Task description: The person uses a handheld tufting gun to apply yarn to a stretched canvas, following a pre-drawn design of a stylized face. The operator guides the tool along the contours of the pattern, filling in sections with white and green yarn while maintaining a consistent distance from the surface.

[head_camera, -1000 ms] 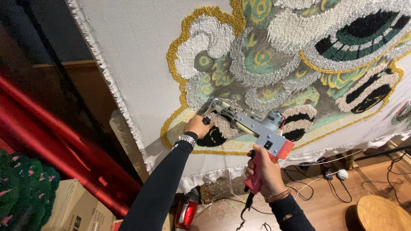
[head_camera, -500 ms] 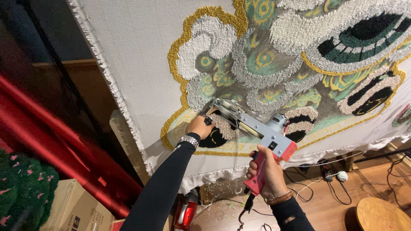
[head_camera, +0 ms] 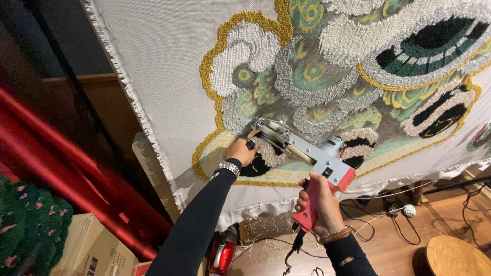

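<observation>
A silver tufting gun (head_camera: 302, 148) with a red grip points its needle end into a stretched white cloth (head_camera: 169, 66) bearing a tufted pattern (head_camera: 332, 76) in gold, green, white and black. My left hand (head_camera: 240, 152) grips the gun's front handle close to the cloth, a beaded bracelet at the wrist. My right hand (head_camera: 317, 202) is closed around the red rear grip, lower and nearer to me. A black cord hangs from the grip's bottom.
A red frame bar (head_camera: 66, 158) runs diagonally at left, with cardboard boxes (head_camera: 92, 250) below it. A red canister (head_camera: 223, 254) stands on the wooden floor. Cables and a yarn ball (head_camera: 408, 210) lie at right, beside a round wooden stool (head_camera: 458, 255).
The gun and both hands have shifted slightly down and left along the cloth's lower tufted edge; the grip on both handles is unchanged.
</observation>
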